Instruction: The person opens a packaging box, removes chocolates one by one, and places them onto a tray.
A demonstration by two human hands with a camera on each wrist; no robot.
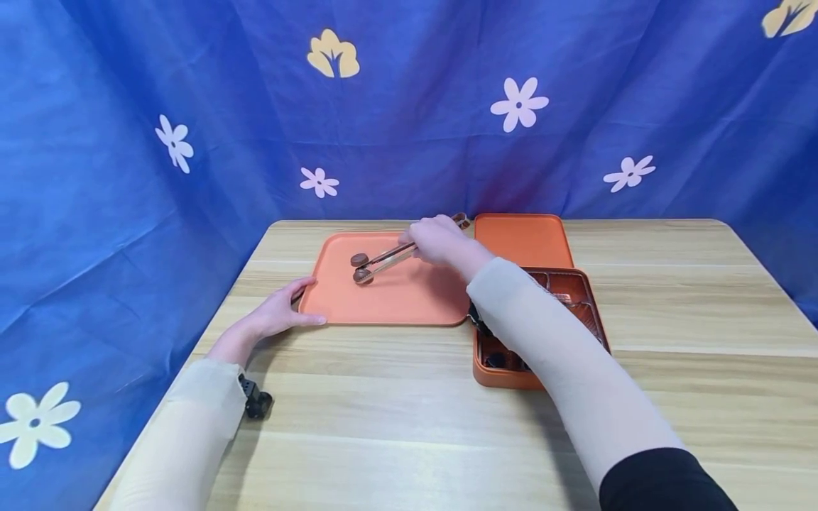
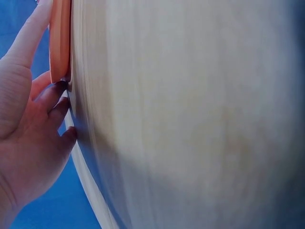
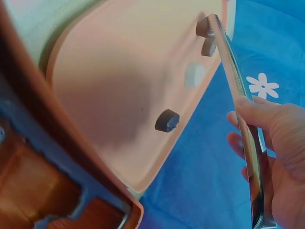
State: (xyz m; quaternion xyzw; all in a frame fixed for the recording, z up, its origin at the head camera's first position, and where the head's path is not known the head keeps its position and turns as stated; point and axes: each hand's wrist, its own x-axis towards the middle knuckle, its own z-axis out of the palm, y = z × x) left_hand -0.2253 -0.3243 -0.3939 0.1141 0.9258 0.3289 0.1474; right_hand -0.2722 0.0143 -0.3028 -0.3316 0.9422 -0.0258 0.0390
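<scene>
My right hand [image 1: 441, 241] grips metal tongs [image 1: 396, 257] above a pink-orange tray [image 1: 396, 301]. One brown chocolate [image 1: 362, 276] sits between the tong tips, close over the tray, beside another chocolate [image 1: 358, 260]. In the right wrist view, a dark chocolate [image 3: 167, 120] and a pale piece [image 3: 194, 75] lie farther along the tray; my right hand hides them from the head view. My left hand [image 1: 276, 310] holds the tray's near left corner, thumb along the front rim and fingers at the left side, as the left wrist view also shows.
Right of the tray stands an orange box [image 1: 508, 380] with a divided brown insert and dark pieces inside, partly covered by my right sleeve. Its matching orange lid [image 1: 520, 238] lies behind it. A blue flowered curtain [image 1: 415, 106] hangs along the wooden table's [image 1: 383, 419] back edge.
</scene>
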